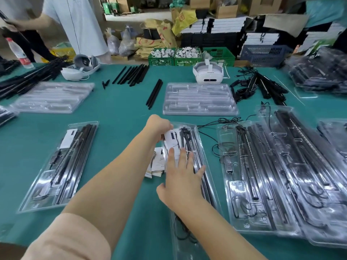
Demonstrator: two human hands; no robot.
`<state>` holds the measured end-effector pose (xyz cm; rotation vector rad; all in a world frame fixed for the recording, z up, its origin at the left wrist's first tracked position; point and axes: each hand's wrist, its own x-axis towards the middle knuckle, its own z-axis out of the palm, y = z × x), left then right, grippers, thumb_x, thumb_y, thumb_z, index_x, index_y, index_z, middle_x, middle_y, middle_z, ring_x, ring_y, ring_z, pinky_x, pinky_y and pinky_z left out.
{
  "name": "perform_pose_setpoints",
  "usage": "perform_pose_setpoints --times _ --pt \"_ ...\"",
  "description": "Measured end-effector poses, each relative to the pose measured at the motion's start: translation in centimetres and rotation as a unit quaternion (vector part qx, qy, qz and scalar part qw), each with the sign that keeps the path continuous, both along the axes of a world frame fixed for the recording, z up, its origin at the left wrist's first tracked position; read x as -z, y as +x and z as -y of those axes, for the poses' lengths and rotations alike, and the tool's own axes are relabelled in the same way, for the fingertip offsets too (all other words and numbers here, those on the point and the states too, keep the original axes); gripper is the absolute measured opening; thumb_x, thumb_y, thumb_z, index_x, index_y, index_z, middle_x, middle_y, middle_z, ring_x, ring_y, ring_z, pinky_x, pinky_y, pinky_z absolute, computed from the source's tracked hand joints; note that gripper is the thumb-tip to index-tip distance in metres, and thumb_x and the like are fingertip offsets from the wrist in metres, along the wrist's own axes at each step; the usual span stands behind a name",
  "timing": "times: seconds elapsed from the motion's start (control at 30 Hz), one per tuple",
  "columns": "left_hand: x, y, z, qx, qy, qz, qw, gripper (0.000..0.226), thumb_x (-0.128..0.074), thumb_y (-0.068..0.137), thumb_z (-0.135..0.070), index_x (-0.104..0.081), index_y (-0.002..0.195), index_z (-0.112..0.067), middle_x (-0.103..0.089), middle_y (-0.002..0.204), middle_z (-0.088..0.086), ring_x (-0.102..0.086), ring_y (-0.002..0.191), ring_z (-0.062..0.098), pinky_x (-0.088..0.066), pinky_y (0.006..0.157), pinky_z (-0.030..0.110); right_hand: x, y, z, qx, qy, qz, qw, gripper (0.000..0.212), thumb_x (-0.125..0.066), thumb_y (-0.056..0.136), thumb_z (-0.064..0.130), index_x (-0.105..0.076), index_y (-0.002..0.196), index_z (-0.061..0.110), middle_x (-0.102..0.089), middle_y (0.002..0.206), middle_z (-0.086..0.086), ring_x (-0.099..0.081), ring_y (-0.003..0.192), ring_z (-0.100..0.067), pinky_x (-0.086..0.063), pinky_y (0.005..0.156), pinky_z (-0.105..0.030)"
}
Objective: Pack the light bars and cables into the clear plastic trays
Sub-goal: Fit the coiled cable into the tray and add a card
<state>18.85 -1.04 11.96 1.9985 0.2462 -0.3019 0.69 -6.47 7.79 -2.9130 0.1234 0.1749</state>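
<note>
Pressing flat with straight, spread fingers, the right hand (183,177) lies on the black light bars (197,147) inside the clear plastic tray (201,147) at the middle of the green-covered table (122,113); this central tray serves as the landmark for all else. Its near end holds a coiled black cable (185,235). At the tray's far left corner the left hand (159,128) pinches a white printed paper slip (171,139) with curled fingers, the slip lying over the tray's upper part. Just left of the tray, touching its edge, sits a small stack of white paper slips (156,166).

Left of the central tray, well apart, lies a filled clear tray with black bars and a white slip (60,166). Right of it, just beside, lies another filled clear tray with a bar and black cable (247,175), and further right overlapping filled trays (300,166) extend to the table edge.

Beyond the central tray sits an empty moulded clear tray (200,99), with a pair of loose black bars (155,94) to its left. Further left lies a second empty clear tray (54,96). Behind the pair rests a row of loose black bars (132,74). Far right of the empty tray lies a tangle of black bars and cables (257,87). A white headset (208,73) stands behind the empty tray; a grey and white headset (82,68) rests far left. Green plastic crates of small white parts (174,55) stand past the table's far edge.
</note>
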Motion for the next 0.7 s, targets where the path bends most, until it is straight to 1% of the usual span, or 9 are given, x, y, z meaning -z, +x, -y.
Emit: perform_pose_setpoints --times 0.07,0.1,0.17,0.23,0.33,0.43,0.53,0.6,0.7 --pt "-1.1 0.0 -0.1 -0.003 0.016 0.033 0.999 0.01 -0.063 0.084 0.0 -0.054 0.085 -0.006 -0.056 0.077 0.017 -0.058 0.066 0.03 -0.058 0.081 0.052 -2.2 0.1 0.5 0.013 -0.002 -0.009 1.0 0.096 -0.055 0.091 0.034 0.011 0.157 0.018 -0.003 0.165 -0.02 -0.013 0.15 -0.043 -0.032 0.108 -0.06" --pt "-1.6 0.1 -0.2 -0.002 0.024 0.053 0.998 0.01 -0.059 0.083 0.001 -0.053 0.081 -0.007 -0.054 0.074 0.016 -0.057 0.062 0.03 -0.059 0.077 0.05 -3.3 0.2 0.8 0.015 -0.005 0.003 1.0 0.092 -0.055 0.091 0.029 0.006 0.158 0.017 -0.017 0.161 -0.021 -0.033 0.142 -0.042 -0.042 0.096 -0.049" --pt "-3.1 -0.1 -0.1 -0.004 0.021 0.086 0.996 0.011 -0.057 0.083 -0.001 -0.053 0.076 -0.008 -0.054 0.07 0.014 -0.057 0.051 0.026 -0.062 0.063 0.043 -5.1 0.0 1.9 0.002 -0.014 0.052 0.999 0.082 -0.053 0.09 0.021 -0.008 0.158 0.013 -0.048 0.141 -0.017 -0.06 0.112 -0.038 -0.038 0.07 -0.036" --pt "-5.0 -0.6 0.1 -0.012 -0.009 0.115 0.993 0.018 -0.062 0.087 -0.016 -0.055 0.074 -0.006 -0.058 0.067 0.014 -0.06 0.043 0.023 -0.06 0.051 0.036 -6.7 -0.5 3.1 -0.009 0.02 0.102 0.995 0.069 -0.05 0.088 0.016 -0.024 0.152 0.011 -0.064 0.106 -0.011 -0.061 0.084 -0.036 -0.032 0.062 -0.035" --pt "-7.6 -1.4 0.4 0.011 -0.089 0.128 0.988 0.05 -0.057 0.092 -0.057 -0.066 0.084 -0.008 -0.069 0.081 0.006 -0.069 0.068 0.02 -0.062 0.066 0.035 -8.3 -0.6 5.5 0.008 0.175 0.155 0.972 0.037 -0.049 0.093 0.017 -0.041 0.129 0.019 -0.06 0.077 -0.001 -0.058 0.065 -0.027 -0.048 0.058 -0.043" --pt "-8.0 -2.7 0.6 0.026 -0.104 0.16 0.981 0.042 -0.055 0.09 -0.064 -0.065 0.108 -0.027 -0.063 0.113 -0.003 -0.062 0.1 0.015 -0.051 0.087 0.04 -8.9 0.0 8.6 0.054 0.404 0.144 0.902 0.024 -0.052 0.099 0.019 -0.05 0.117 0.034 -0.07 0.094 0.005 -0.07 0.077 -0.016 -0.062 0.07 -0.038" --pt "-6.0 -4.1 0.9 0.082 -0.137 0.101 0.982 0.082 -0.07 0.082 -0.061 -0.03 0.15 -0.037 -0.032 0.159 0.006 -0.044 0.136 0.029 -0.037 0.111 0.049 -8.0 0.7 11.1 0.074 0.612 0.112 0.78 0.037 -0.045 0.103 0.01 -0.054 0.116 0.044 -0.075 0.107 0.01 -0.073 0.094 -0.009 -0.062 0.074 -0.03" --pt "-4.2 -4.8 1.2 0.091 -0.237 0.046 0.966 0.1 -0.082 0.077 -0.048 -0.019 0.154 -0.042 -0.03 0.16 0.012 -0.047 0.136 0.035 -0.038 0.112 0.056 -7.2 0.7 12.2 0.083 0.684 0.105 0.717 0.042 -0.04 0.104 0.004 -0.054 0.116 0.042 -0.075 0.11 0.003 -0.073 0.099 -0.019 -0.061 0.075 -0.033" --pt "-2.4 -5.0 1.4 0.047 -0.276 0.035 0.959 0.107 -0.088 0.067 -0.032 -0.028 0.155 -0.023 -0.05 0.147 0.016 -0.056 0.128 0.036 -0.045 0.107 0.057 -5.4 0.7 12.8 0.085 0.723 0.091 0.679 0.039 -0.038 0.104 0.001 -0.053 0.126 0.03 -0.074 0.115 -0.006 -0.072 0.104 -0.026 -0.062 0.076 -0.037"
